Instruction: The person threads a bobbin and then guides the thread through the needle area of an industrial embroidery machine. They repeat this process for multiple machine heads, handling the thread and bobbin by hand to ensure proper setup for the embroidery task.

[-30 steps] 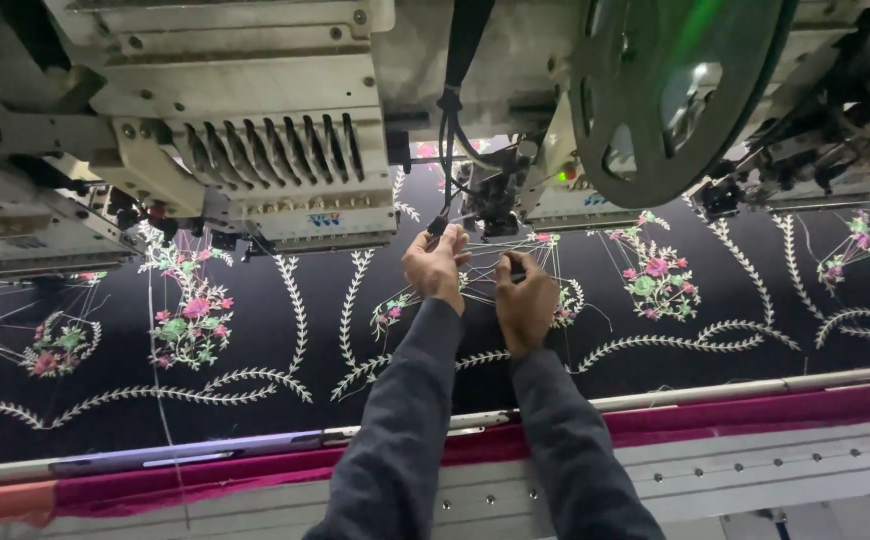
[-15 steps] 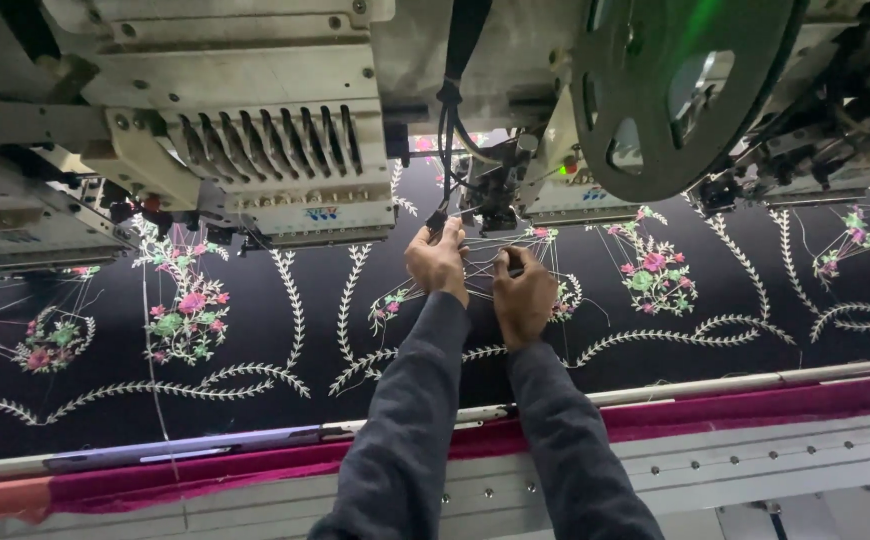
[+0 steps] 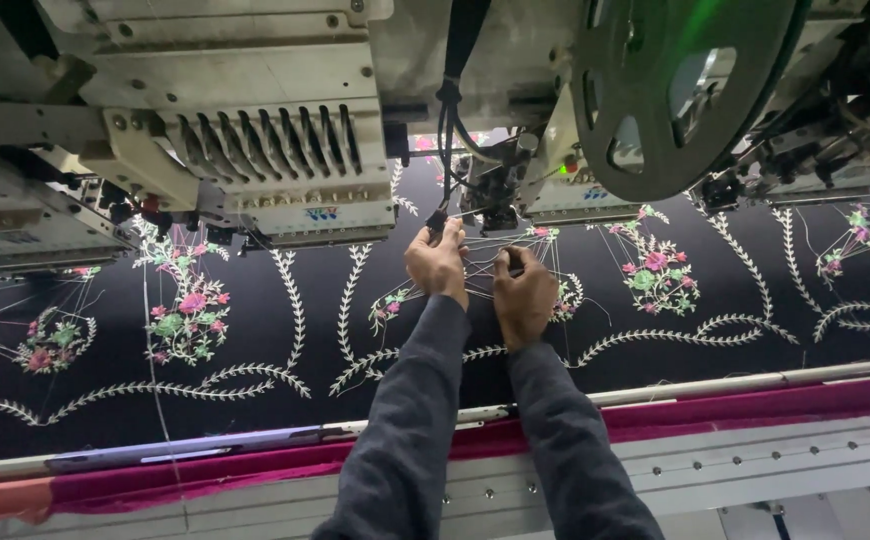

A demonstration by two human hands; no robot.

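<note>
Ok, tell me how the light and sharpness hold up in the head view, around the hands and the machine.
Head view: the hands, left hand and right hand, and the black cloth are evenly lit and fairly sharp; the big reel up close is soft, with a green glow on it; the corners behind the machine head sink into shadow; the threads are too fine to separate.

This is looking like a textile workshop, an embroidery floor. A row of industrial embroidery heads (image 3: 275, 150) is hanging over a wide stretch of black cloth (image 3: 285, 400), each head bristling with a bank of needle bars. Repeated flower motifs (image 3: 187, 315) and white leafy vines (image 3: 655, 335) are showing across the cloth, one set under each head. A large green reel (image 3: 690, 90) is sitting at the far edge, and a pink fabric strip (image 3: 735, 405) is running along the machine's metal frame rail (image 3: 755, 465) at the near edge.
</note>
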